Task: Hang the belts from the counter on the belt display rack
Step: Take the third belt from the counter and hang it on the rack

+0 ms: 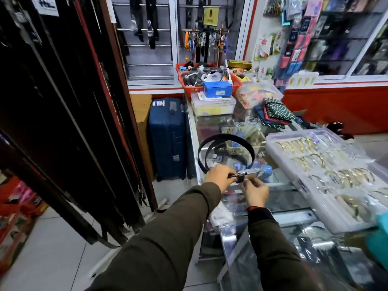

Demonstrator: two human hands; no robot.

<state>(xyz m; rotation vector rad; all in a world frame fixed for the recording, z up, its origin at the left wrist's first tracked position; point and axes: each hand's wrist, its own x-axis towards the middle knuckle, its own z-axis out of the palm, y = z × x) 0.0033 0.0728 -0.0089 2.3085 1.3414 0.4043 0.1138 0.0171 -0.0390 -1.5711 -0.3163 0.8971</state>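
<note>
A black belt (226, 138) curls in a loose coil above the glass counter (279, 186), its silver buckle (244, 174) toward me. My left hand (219, 177) grips the strap just behind the buckle. My right hand (255, 193) pinches the buckle end from below. The belt display rack (69, 114) stands to my left, packed with several dark hanging belts that reach almost to the floor.
A clear tray of gold bangles (319, 164) lies on the counter at the right. A red basket (210, 78) with a blue box and plastic boxes crowd the counter's far end. A blue suitcase (168, 137) and a cardboard box stand between rack and counter.
</note>
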